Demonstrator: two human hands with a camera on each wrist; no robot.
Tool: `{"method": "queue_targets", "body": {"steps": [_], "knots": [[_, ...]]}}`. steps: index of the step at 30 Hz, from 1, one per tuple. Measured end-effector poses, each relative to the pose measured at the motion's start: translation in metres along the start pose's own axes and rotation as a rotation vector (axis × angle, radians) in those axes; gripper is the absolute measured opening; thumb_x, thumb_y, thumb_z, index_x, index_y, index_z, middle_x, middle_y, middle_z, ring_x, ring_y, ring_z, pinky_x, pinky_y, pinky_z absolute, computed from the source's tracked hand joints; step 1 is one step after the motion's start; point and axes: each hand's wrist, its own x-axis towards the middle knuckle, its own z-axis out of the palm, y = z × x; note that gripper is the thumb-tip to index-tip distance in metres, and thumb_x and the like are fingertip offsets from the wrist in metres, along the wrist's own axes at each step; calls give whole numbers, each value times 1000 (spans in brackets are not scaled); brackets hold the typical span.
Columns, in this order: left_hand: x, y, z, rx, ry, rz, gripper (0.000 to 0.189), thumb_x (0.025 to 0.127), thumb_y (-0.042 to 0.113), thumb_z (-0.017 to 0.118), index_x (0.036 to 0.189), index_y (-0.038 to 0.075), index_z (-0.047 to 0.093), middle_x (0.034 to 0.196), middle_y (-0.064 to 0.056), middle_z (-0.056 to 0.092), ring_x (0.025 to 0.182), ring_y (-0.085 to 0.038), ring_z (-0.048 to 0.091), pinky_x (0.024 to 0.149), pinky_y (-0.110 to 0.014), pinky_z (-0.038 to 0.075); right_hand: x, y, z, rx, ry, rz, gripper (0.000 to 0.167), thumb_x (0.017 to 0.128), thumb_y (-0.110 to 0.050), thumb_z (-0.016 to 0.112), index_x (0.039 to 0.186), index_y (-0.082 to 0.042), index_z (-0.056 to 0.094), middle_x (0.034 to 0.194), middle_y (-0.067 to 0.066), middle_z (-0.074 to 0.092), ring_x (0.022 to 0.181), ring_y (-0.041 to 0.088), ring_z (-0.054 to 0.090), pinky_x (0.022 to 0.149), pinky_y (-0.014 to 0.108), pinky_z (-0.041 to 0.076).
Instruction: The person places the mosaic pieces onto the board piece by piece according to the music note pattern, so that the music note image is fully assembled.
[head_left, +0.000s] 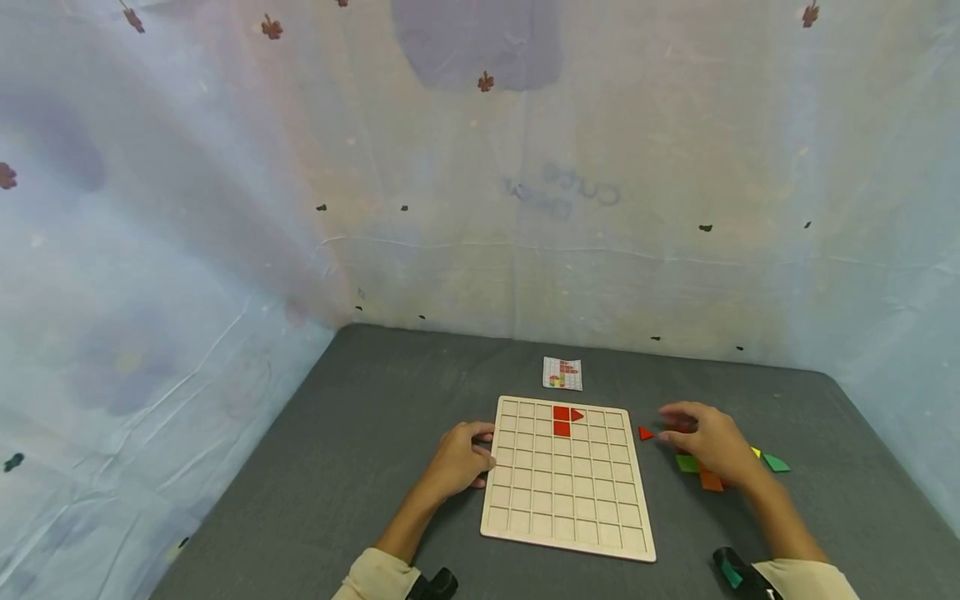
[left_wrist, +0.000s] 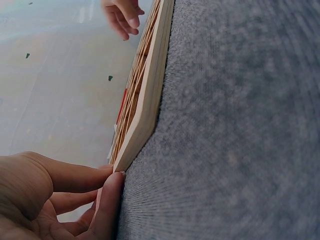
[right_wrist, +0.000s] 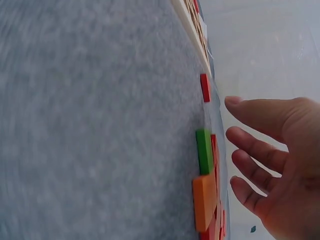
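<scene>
A square wooden grid board (head_left: 566,503) lies on the grey table. My left hand (head_left: 456,458) grips its left edge, with thumb and fingertip pinched at the rim in the left wrist view. Two red square tiles (head_left: 562,428) and a red triangle tile (head_left: 577,415) sit in cells near the board's far edge. Beyond the right edge of the board lies a loose red triangle tile (head_left: 645,433). My right hand (head_left: 708,437) hovers just right of that tile, fingers apart and holding nothing. It partly hides a group of tiles beneath it, including a green tile (right_wrist: 203,151) and an orange tile (right_wrist: 204,202).
Behind the board lies a small printed pattern card (head_left: 562,374) with red and yellow shapes. A green tile (head_left: 776,463) and a yellow tile (head_left: 756,452) show right of my right hand. A pale printed sheet (head_left: 600,283) hangs behind the table (head_left: 420,375) and along its left.
</scene>
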Motion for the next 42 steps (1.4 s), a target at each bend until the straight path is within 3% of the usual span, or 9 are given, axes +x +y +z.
{"method": "queue_targets", "body": {"steps": [5, 13, 25, 34, 42], "knots": [[0, 0, 0, 1, 2, -1, 53, 87, -7, 74, 139, -6, 64, 126, -20, 62, 91, -19, 67, 55, -30, 62, -2, 8, -4, -16, -9, 32, 47, 94, -21, 82, 133, 1, 69, 124, 21, 74, 113, 43, 68, 91, 64, 56], [0, -1, -1, 2, 2, 10, 52, 87, -7, 73, 138, -7, 63, 126, -21, 62, 90, -19, 67, 55, -30, 62, -2, 16, -7, -43, -9, 75, 46, 94, -19, 82, 133, 1, 68, 128, 26, 70, 117, 48, 64, 95, 70, 51], [-1, -2, 0, -2, -5, 10, 52, 88, -6, 73, 139, -8, 62, 127, -21, 61, 93, -20, 68, 55, -29, 62, -1, 18, -7, -66, -13, 61, 40, 93, -14, 81, 128, 3, 70, 116, 22, 74, 106, 41, 69, 88, 63, 56], [-1, 0, 0, -2, -5, 8, 52, 88, -6, 73, 139, -9, 62, 127, -21, 62, 93, -20, 68, 55, -29, 62, 0, 16, -5, -45, -28, 35, 34, 94, -7, 76, 127, 2, 71, 120, 22, 75, 109, 41, 71, 90, 63, 57], [-1, 0, 0, -5, -4, -3, 52, 88, -6, 74, 139, -7, 63, 127, -19, 62, 92, -20, 67, 56, -31, 63, 2, 15, -8, -78, -38, 68, 32, 92, -10, 79, 118, 7, 74, 111, 22, 72, 99, 36, 69, 84, 58, 58]]}}
